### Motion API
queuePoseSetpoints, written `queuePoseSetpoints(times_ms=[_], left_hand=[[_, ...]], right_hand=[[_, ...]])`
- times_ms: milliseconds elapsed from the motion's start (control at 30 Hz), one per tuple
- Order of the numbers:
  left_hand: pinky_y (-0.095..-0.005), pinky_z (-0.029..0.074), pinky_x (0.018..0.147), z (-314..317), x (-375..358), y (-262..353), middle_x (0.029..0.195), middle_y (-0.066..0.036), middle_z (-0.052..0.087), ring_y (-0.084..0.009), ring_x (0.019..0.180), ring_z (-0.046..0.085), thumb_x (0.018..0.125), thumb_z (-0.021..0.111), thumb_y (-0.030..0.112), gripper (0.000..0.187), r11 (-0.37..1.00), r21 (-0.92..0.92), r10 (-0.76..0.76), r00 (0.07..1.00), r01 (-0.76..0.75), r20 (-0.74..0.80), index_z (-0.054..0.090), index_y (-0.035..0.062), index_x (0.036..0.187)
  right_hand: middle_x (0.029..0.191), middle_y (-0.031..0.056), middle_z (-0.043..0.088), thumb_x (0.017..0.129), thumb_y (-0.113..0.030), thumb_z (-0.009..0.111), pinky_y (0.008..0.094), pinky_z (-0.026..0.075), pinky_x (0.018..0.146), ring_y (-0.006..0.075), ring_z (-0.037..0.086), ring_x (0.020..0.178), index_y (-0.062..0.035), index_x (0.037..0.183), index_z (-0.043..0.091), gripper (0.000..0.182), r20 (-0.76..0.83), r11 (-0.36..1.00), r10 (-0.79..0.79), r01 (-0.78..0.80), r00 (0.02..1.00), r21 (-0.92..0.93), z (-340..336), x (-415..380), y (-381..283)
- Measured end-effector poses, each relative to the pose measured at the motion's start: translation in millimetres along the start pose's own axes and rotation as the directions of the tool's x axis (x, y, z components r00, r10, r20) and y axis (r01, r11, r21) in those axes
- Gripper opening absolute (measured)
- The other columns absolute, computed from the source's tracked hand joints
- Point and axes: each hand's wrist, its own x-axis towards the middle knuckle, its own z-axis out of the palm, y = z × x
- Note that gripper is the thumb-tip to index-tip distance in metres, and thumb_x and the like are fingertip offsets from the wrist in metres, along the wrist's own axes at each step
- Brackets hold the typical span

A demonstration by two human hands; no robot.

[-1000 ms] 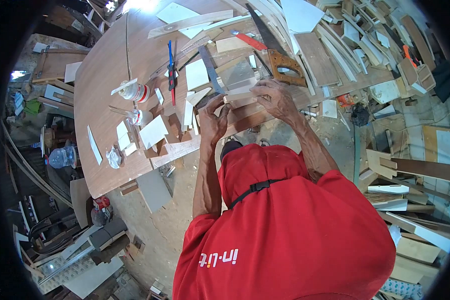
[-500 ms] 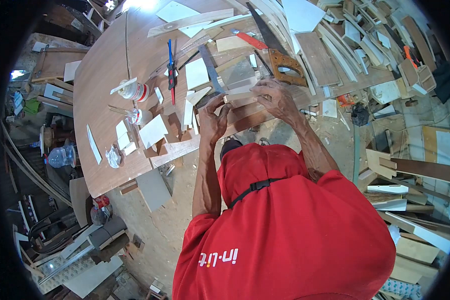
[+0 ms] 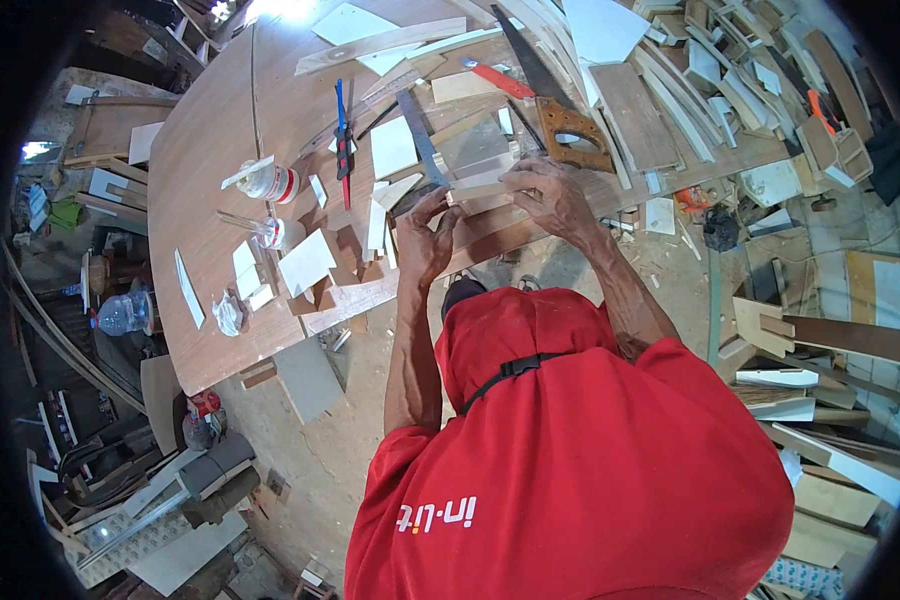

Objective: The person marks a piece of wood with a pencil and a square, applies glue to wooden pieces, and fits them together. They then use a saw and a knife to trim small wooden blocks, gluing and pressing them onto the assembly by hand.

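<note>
Near the front edge of the brown table (image 3: pixel 195 340), a small light wooden piece (image 3: pixel 482 192) is held level between both hands. My left hand (image 3: pixel 427 238) is closed on its left end, thumb and fingers pinched. My right hand (image 3: pixel 555 200) grips the right end with bent fingers. Just behind the piece lie a grey panel (image 3: pixel 473 146) and a dark metal ruler (image 3: pixel 420 135). A handsaw (image 3: pixel 573 133) with a wooden handle rests beyond my right hand, beside a red cutter (image 3: pixel 500 79). White offcuts (image 3: pixel 308 262) lie left of my left hand.
A glue tub (image 3: pixel 271 183), a jar with a brush (image 3: pixel 279 233) and a blue and red clamp (image 3: pixel 344 145) stand or lie at the left. Crumpled paper (image 3: pixel 228 315) sits near the table's left edge. Wood strips (image 3: pixel 680 105) are piled at the right, with more boards (image 3: pixel 840 460) on the floor.
</note>
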Motion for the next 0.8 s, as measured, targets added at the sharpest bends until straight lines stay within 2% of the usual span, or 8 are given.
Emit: queuePoseSetpoints(times_ms=[400, 500, 600, 700, 800], left_hand=[[-0.031, 0.05, 0.087, -1.9, -1.5, 11.5, 0.111, -0.016, 0.069, -0.0218, 0.101, 0.067, 0.084, 0.069, 0.008, 0.036, 0.998, 0.063, -0.004, 1.0, 0.003, 0.001, 0.063, -0.0018, 0.118], [-0.0316, 0.05, 0.087, -0.9, -0.9, 7.7, 0.111, -0.017, 0.068, -0.0224, 0.102, 0.067, 0.083, 0.069, 0.006, 0.036, 1.0, -0.021, 0.006, 1.0, -0.006, 0.015, 0.063, -0.0026, 0.118], [-0.0327, 0.051, 0.087, 0.9, 0.2, -2.8, 0.112, -0.018, 0.068, -0.0236, 0.103, 0.066, 0.082, 0.069, 0.003, 0.04, 1.0, 0.01, 0.008, 1.0, -0.008, 0.009, 0.061, -0.0024, 0.12], [-0.0342, 0.051, 0.086, 0.9, 0.3, -8.1, 0.112, -0.019, 0.067, -0.026, 0.103, 0.066, 0.082, 0.069, 0.007, 0.044, 0.994, 0.081, 0.077, 0.997, -0.079, 0.028, 0.059, -0.0015, 0.123], [-0.0355, 0.051, 0.086, 0.1, -1.1, 2.1, 0.111, -0.021, 0.067, -0.0288, 0.103, 0.066, 0.082, 0.068, 0.012, 0.045, 0.987, 0.162, -0.01, 0.998, 0.001, 0.055, 0.058, -0.001, 0.125]], right_hand=[[0.105, 0.0099, 0.065, 0.079, -0.016, 0.069, 0.0393, 0.045, 0.094, 0.0274, 0.059, 0.102, -0.0078, 0.101, 0.071, 0.024, 0.004, 1.0, -0.005, 0.005, 1.0, -0.004, -0.5, 0.0, -1.9], [0.105, 0.0097, 0.065, 0.079, -0.016, 0.069, 0.0392, 0.044, 0.094, 0.0272, 0.059, 0.102, -0.0078, 0.1, 0.071, 0.023, 0.0, 1.0, -0.012, 0.012, 1.0, 0.0, -1.3, 0.3, -1.7], [0.104, 0.0097, 0.065, 0.079, -0.016, 0.069, 0.0391, 0.045, 0.093, 0.0272, 0.059, 0.101, -0.0076, 0.1, 0.071, 0.023, -0.006, 1.0, -0.018, 0.018, 1.0, -0.007, -1.3, -0.1, -2.3], [0.105, 0.0109, 0.064, 0.079, -0.014, 0.07, 0.0397, 0.046, 0.092, 0.0287, 0.059, 0.102, -0.0073, 0.102, 0.07, 0.024, 0.002, 1.0, -0.008, 0.008, 1.0, 0.002, -1.1, -1.0, -2.1], [0.104, 0.0111, 0.064, 0.079, -0.013, 0.07, 0.0399, 0.046, 0.091, 0.0292, 0.059, 0.102, -0.0077, 0.103, 0.07, 0.024, -0.004, 1.0, -0.014, 0.014, 1.0, 0.014, -0.7, -0.7, -1.4]])
